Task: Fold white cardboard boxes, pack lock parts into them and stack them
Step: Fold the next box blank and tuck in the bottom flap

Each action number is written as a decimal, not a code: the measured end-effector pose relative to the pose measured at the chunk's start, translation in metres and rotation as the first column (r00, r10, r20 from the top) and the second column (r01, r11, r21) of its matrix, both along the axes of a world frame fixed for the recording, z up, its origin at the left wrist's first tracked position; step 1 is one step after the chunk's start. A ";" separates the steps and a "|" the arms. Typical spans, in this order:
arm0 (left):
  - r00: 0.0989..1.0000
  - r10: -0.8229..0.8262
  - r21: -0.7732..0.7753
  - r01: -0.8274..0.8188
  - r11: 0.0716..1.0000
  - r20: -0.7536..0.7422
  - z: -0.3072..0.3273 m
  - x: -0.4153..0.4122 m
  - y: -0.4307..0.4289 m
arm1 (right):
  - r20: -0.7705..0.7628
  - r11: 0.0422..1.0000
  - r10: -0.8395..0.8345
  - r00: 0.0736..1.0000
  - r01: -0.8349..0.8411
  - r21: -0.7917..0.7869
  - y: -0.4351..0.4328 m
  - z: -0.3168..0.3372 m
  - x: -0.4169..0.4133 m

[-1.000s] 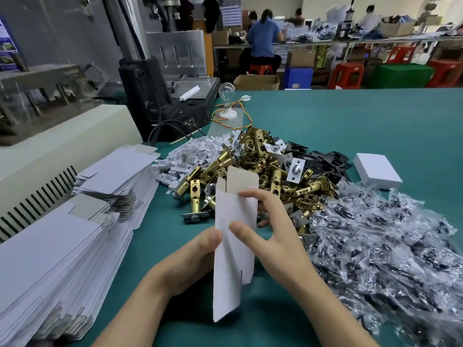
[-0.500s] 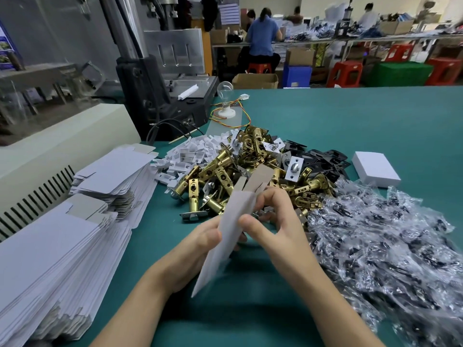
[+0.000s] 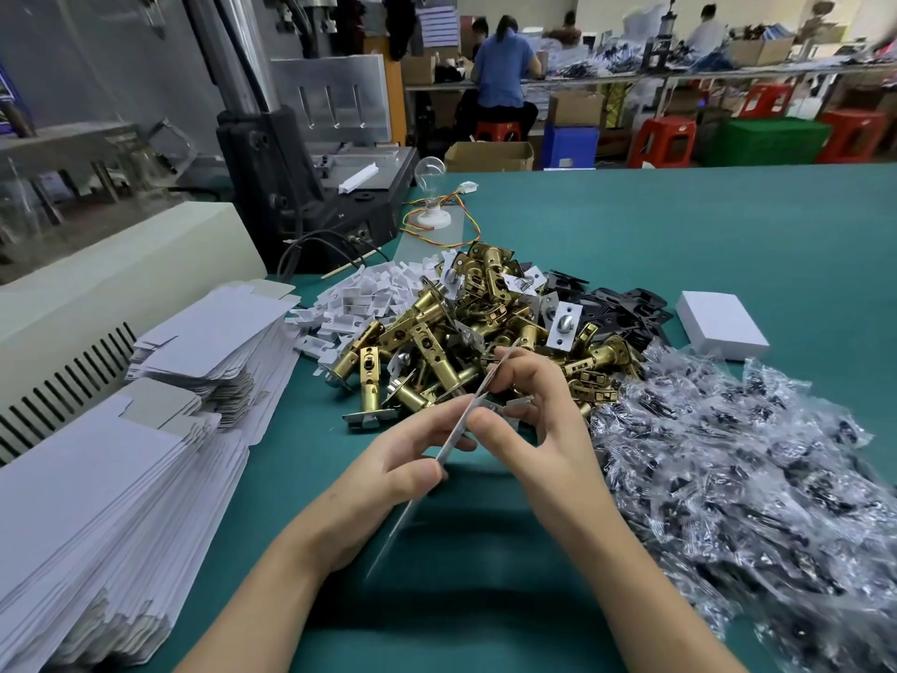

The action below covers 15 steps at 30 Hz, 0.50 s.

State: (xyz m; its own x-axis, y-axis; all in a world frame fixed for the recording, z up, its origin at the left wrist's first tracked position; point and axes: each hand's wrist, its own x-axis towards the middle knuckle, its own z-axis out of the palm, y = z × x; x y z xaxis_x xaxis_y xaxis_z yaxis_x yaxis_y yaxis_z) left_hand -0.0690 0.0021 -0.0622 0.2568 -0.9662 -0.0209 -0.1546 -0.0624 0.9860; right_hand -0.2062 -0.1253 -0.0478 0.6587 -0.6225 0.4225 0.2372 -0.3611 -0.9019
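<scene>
I am turning the white box blank [image 3: 458, 427], broadside to me a second ago, edge-on just in front of the pile of brass latch bolts [image 3: 437, 332], my left hand [image 3: 388, 459] and right hand [image 3: 529, 420] both pinching it, probably to pop it open.

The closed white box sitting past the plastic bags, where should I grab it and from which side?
Probably by its left and right walls, reaching down from above and the right. The closed white box lies flat with a bare top; its right and far sides face open green table, while bagged parts crowd its near edge.
</scene>
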 end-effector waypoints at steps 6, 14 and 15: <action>0.999 0.014 -0.112 -0.018 0.994 -0.032 0.003 0.000 0.001 | -0.028 1.000 0.006 1.000 -0.006 -0.012 0.002 -0.001 -0.001; 0.998 0.022 -0.095 -0.029 0.995 -0.067 0.002 -0.001 0.002 | -0.067 0.999 0.001 0.998 -0.004 -0.050 0.002 -0.001 -0.003; 0.997 0.023 -0.094 -0.030 0.995 -0.072 0.003 -0.001 0.001 | -0.074 0.999 0.001 0.997 -0.005 -0.051 0.002 -0.001 -0.003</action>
